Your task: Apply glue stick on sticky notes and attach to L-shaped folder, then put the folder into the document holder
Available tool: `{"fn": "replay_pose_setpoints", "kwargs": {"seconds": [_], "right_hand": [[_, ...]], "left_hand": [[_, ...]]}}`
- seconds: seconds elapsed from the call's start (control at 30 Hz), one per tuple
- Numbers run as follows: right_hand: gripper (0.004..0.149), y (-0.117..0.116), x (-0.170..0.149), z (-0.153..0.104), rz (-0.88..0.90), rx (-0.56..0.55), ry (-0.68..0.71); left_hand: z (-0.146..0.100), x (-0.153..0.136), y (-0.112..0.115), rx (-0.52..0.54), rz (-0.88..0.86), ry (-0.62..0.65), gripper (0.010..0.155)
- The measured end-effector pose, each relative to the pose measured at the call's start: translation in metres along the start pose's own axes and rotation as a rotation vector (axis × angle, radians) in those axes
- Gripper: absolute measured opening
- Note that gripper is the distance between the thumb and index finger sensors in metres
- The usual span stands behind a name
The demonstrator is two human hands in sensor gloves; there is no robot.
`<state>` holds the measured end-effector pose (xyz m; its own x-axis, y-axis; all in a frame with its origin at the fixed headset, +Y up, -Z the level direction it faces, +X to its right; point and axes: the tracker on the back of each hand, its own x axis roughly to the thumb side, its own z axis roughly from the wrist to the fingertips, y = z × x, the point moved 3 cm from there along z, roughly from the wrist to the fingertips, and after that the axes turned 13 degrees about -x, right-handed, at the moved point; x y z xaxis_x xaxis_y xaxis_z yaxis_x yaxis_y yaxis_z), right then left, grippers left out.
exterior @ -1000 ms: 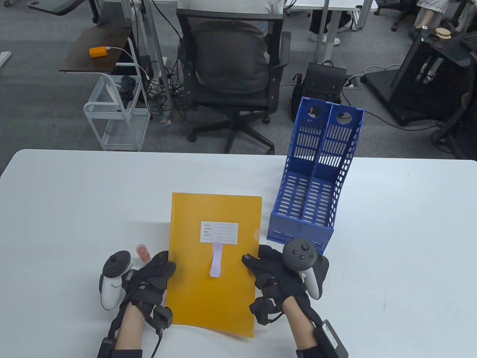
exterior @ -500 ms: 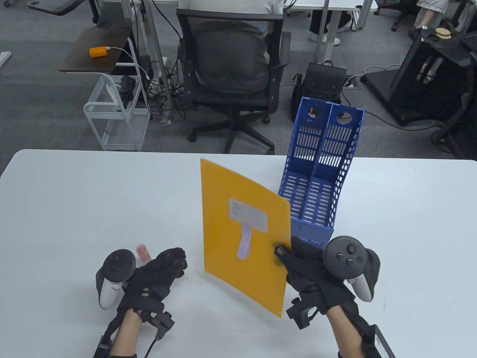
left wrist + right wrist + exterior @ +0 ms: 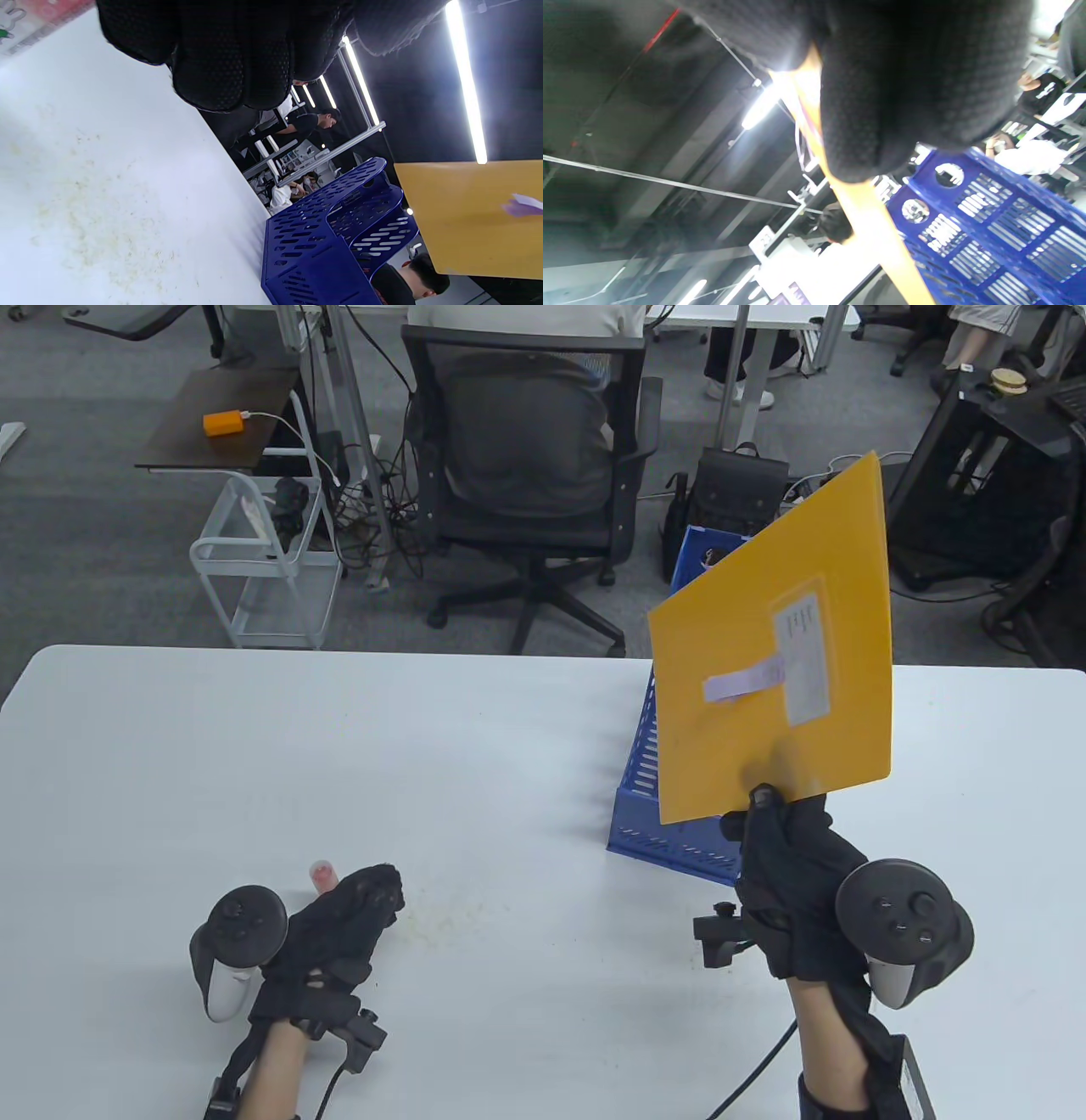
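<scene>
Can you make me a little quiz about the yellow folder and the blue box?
1. True or false: the yellow folder lies flat on the table.
2. Which hand pinches the folder? A) left hand B) right hand
3. Fill in: a pale purple ____ is stuck on the folder beside the white label.

Key: 1 false, it is held up in front of the blue document holder. 2 B. 3 sticky note.

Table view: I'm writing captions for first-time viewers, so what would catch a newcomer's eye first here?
The yellow folder jumps out: the right hand pinches its lower edge and holds it in the air, tilted, in front of the blue document holder. A pale purple sticky note sits on its face beside a white label. The left hand rests on the white table.
</scene>
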<state>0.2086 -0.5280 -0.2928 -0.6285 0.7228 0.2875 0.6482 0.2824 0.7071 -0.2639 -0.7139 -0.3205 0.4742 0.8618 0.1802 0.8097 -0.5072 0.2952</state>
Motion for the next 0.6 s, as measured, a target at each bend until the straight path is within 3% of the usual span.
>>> {"fn": "replay_pose_setpoints", "kwargs": {"seconds": [0.17,0.6], "right_hand": [[0.057,-0.006,-0.009,0.003,-0.033,-0.041,-0.018],[0.058,-0.055,-0.045,0.01,-0.151,0.019,-0.061]], "left_hand": [[0.0,0.002,0.002,-0.002,0.005,0.015,0.053],[0.007,0.0,0.018,-0.066,0.058,-0.015,0.053]]}}
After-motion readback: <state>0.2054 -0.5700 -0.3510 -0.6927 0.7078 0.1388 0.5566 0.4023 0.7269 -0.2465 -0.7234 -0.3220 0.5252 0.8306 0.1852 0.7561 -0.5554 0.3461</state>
